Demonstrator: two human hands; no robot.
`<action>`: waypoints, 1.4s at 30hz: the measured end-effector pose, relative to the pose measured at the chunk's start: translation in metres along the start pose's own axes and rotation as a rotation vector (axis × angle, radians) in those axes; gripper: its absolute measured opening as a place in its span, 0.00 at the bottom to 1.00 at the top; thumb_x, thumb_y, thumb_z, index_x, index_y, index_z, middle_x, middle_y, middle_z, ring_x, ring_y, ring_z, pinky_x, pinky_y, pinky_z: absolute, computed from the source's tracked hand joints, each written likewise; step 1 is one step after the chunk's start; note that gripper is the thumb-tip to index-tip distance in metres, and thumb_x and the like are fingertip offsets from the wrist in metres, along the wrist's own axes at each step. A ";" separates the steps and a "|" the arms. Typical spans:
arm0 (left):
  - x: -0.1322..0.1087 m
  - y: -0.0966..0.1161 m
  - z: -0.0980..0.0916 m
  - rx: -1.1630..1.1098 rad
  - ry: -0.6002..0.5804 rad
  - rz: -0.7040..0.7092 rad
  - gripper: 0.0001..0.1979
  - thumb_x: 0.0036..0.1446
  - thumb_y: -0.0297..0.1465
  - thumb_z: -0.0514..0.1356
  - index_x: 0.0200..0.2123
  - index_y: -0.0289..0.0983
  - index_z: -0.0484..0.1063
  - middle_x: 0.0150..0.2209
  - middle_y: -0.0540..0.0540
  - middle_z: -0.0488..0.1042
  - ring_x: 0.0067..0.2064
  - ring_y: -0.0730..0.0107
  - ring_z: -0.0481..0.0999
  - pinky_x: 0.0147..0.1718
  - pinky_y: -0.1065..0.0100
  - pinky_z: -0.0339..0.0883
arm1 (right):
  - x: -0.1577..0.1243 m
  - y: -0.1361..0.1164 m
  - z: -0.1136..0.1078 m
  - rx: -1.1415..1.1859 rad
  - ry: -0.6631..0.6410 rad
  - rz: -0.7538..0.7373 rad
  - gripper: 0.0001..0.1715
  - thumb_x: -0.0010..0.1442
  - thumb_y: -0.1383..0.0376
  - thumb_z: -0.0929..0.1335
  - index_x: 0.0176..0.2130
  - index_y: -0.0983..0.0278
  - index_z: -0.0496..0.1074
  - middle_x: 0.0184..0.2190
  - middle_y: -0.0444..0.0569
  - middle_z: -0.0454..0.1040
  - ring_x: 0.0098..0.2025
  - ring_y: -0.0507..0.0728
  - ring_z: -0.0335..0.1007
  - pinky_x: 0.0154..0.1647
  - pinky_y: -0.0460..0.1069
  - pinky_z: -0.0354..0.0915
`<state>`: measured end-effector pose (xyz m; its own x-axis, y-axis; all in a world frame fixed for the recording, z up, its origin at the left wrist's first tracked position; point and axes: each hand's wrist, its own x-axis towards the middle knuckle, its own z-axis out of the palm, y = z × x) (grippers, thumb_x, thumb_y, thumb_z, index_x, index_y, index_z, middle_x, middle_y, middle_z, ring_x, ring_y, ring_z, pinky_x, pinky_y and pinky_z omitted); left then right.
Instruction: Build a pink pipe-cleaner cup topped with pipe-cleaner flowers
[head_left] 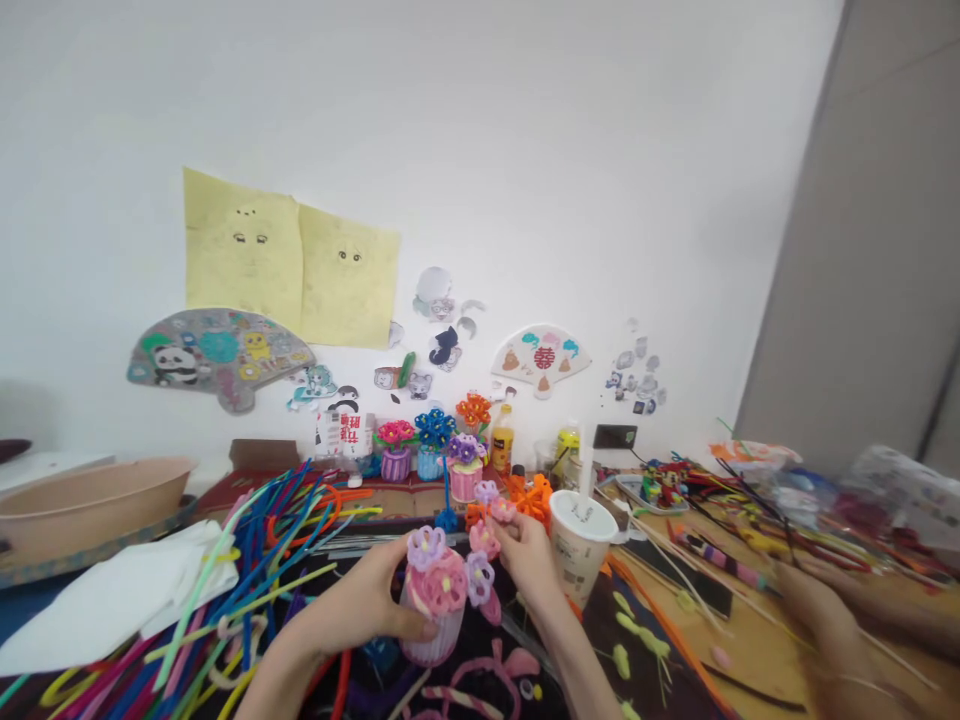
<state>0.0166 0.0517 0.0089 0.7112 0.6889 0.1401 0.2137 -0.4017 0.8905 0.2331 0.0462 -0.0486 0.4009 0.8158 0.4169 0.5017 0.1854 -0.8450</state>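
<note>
My left hand (356, 600) is wrapped around a small striped lilac pot (433, 640), which leans slightly. Pink pipe-cleaner flowers (441, 585) and a lilac flower (426, 547) fill the top of that pot. My right hand (531, 565) pinches a pink pipe-cleaner flower (502, 511) just right of the pot; its stem is hidden by the fingers. Close to those fingers are another pink flower (484, 540) and a lilac flower (480, 580). Whether these two are fixed to the pot I cannot tell.
Colourful pipe cleaners (247, 560) cover the left side. A paper cup (581, 545) with a straw stands beside my right hand. Finished flower pots (431, 460) line the back. At right, a co-worker's blurred hands (821, 620) work over the wooden table.
</note>
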 end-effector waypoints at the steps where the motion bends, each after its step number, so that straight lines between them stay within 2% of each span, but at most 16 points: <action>1: 0.003 -0.004 0.003 -0.004 0.017 0.002 0.37 0.35 0.23 0.69 0.54 0.39 0.68 0.51 0.47 0.74 0.53 0.57 0.70 0.56 0.61 0.58 | 0.001 -0.001 -0.002 0.046 0.034 -0.015 0.17 0.59 0.56 0.67 0.33 0.69 0.73 0.27 0.47 0.77 0.25 0.53 0.71 0.23 0.46 0.65; 3: 0.008 -0.012 0.010 0.007 0.021 -0.003 0.34 0.36 0.24 0.69 0.51 0.37 0.70 0.48 0.47 0.75 0.50 0.58 0.71 0.54 0.62 0.61 | 0.001 -0.005 -0.007 0.123 0.097 -0.037 0.19 0.56 0.53 0.67 0.30 0.68 0.74 0.23 0.48 0.77 0.25 0.56 0.70 0.22 0.46 0.63; 6: 0.013 -0.017 0.017 0.036 0.013 -0.030 0.34 0.36 0.24 0.68 0.52 0.37 0.70 0.45 0.48 0.76 0.48 0.58 0.72 0.52 0.62 0.62 | 0.000 -0.012 -0.015 0.191 0.172 -0.053 0.19 0.53 0.53 0.67 0.30 0.67 0.74 0.23 0.49 0.77 0.27 0.58 0.71 0.24 0.48 0.64; 10: 0.014 -0.013 0.019 0.090 0.032 -0.035 0.41 0.35 0.23 0.68 0.57 0.43 0.65 0.54 0.49 0.72 0.53 0.57 0.68 0.57 0.59 0.56 | -0.004 -0.023 -0.024 0.199 0.222 -0.075 0.17 0.55 0.55 0.66 0.33 0.67 0.73 0.25 0.50 0.78 0.28 0.58 0.71 0.26 0.48 0.65; 14: 0.006 -0.011 0.013 0.125 -0.010 -0.079 0.38 0.34 0.24 0.69 0.54 0.44 0.69 0.56 0.49 0.70 0.57 0.53 0.65 0.59 0.56 0.53 | -0.009 -0.035 -0.029 0.134 0.226 -0.107 0.13 0.56 0.58 0.65 0.31 0.66 0.72 0.25 0.49 0.76 0.28 0.57 0.70 0.28 0.48 0.65; 17: 0.000 -0.015 0.001 0.164 0.031 -0.155 0.40 0.36 0.23 0.65 0.56 0.44 0.66 0.58 0.47 0.68 0.58 0.55 0.65 0.58 0.59 0.56 | -0.012 -0.042 -0.033 0.067 0.240 -0.133 0.10 0.56 0.62 0.64 0.30 0.65 0.71 0.25 0.49 0.76 0.27 0.58 0.69 0.30 0.48 0.63; 19: -0.001 -0.015 -0.010 0.193 0.138 -0.176 0.35 0.39 0.25 0.62 0.55 0.41 0.67 0.55 0.45 0.71 0.53 0.56 0.70 0.53 0.60 0.62 | -0.015 -0.044 -0.036 0.004 0.259 -0.157 0.08 0.56 0.63 0.64 0.32 0.64 0.72 0.26 0.49 0.76 0.28 0.59 0.69 0.30 0.49 0.63; 22: 0.000 -0.004 -0.022 0.271 0.427 -0.091 0.16 0.48 0.34 0.59 0.41 0.38 0.76 0.43 0.43 0.78 0.43 0.56 0.75 0.41 0.63 0.67 | -0.021 -0.047 -0.042 -0.135 0.308 -0.247 0.10 0.58 0.65 0.62 0.37 0.63 0.72 0.31 0.52 0.78 0.33 0.60 0.72 0.34 0.49 0.63; 23: 0.001 0.004 -0.023 0.276 0.517 -0.059 0.15 0.50 0.38 0.58 0.39 0.39 0.77 0.40 0.44 0.79 0.40 0.57 0.75 0.36 0.65 0.66 | -0.024 -0.048 -0.044 -0.169 0.314 -0.293 0.11 0.59 0.65 0.62 0.39 0.63 0.72 0.33 0.52 0.78 0.35 0.60 0.73 0.36 0.49 0.64; 25: 0.001 0.020 -0.019 0.271 0.669 0.061 0.15 0.51 0.42 0.59 0.37 0.40 0.76 0.35 0.47 0.78 0.34 0.62 0.73 0.32 0.67 0.64 | -0.031 -0.053 -0.045 -0.169 0.288 -0.377 0.12 0.60 0.65 0.61 0.41 0.63 0.71 0.33 0.50 0.79 0.35 0.59 0.74 0.37 0.48 0.64; 27: 0.001 0.036 -0.008 0.240 0.651 0.151 0.14 0.52 0.42 0.59 0.37 0.41 0.76 0.30 0.49 0.76 0.30 0.66 0.71 0.30 0.69 0.63 | -0.039 -0.061 -0.044 -0.125 0.227 -0.426 0.12 0.61 0.65 0.60 0.39 0.61 0.71 0.31 0.48 0.78 0.33 0.58 0.74 0.34 0.47 0.64; 30: 0.002 0.048 0.014 0.208 0.503 0.252 0.12 0.51 0.40 0.62 0.37 0.41 0.76 0.31 0.49 0.75 0.31 0.67 0.71 0.31 0.70 0.64 | -0.050 -0.073 -0.038 -0.053 0.084 -0.497 0.11 0.60 0.61 0.61 0.33 0.60 0.70 0.26 0.45 0.76 0.27 0.56 0.73 0.30 0.46 0.62; 32: 0.005 0.048 0.026 0.177 0.454 0.291 0.11 0.49 0.41 0.63 0.28 0.39 0.76 0.29 0.49 0.74 0.29 0.68 0.69 0.29 0.70 0.63 | -0.054 -0.080 -0.034 -0.035 0.020 -0.515 0.13 0.61 0.60 0.61 0.31 0.60 0.70 0.24 0.45 0.75 0.25 0.55 0.71 0.27 0.46 0.61; 38: 0.015 0.040 0.044 -0.095 0.552 0.218 0.13 0.46 0.43 0.65 0.24 0.38 0.79 0.25 0.47 0.74 0.27 0.66 0.70 0.27 0.68 0.66 | -0.057 -0.086 -0.030 0.066 -0.013 -0.428 0.14 0.63 0.59 0.63 0.36 0.59 0.76 0.27 0.45 0.78 0.27 0.55 0.73 0.28 0.45 0.64; 41: 0.011 0.039 0.038 -0.233 0.602 0.150 0.16 0.43 0.46 0.67 0.21 0.38 0.79 0.25 0.46 0.76 0.30 0.61 0.74 0.32 0.64 0.70 | -0.052 -0.078 -0.038 0.065 0.068 -0.408 0.16 0.63 0.57 0.63 0.35 0.59 0.78 0.28 0.47 0.80 0.28 0.56 0.74 0.29 0.46 0.67; 42: 0.009 0.039 0.033 -0.283 0.643 0.121 0.17 0.40 0.48 0.67 0.21 0.39 0.79 0.25 0.46 0.77 0.32 0.60 0.75 0.34 0.63 0.71 | -0.049 -0.074 -0.042 0.043 0.115 -0.383 0.17 0.63 0.57 0.63 0.34 0.59 0.79 0.25 0.47 0.79 0.25 0.56 0.73 0.28 0.46 0.66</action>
<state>0.0530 0.0222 0.0306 0.1639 0.9041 0.3947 -0.0861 -0.3855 0.9187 0.2085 -0.0306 0.0074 0.2759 0.6168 0.7372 0.5996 0.4890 -0.6336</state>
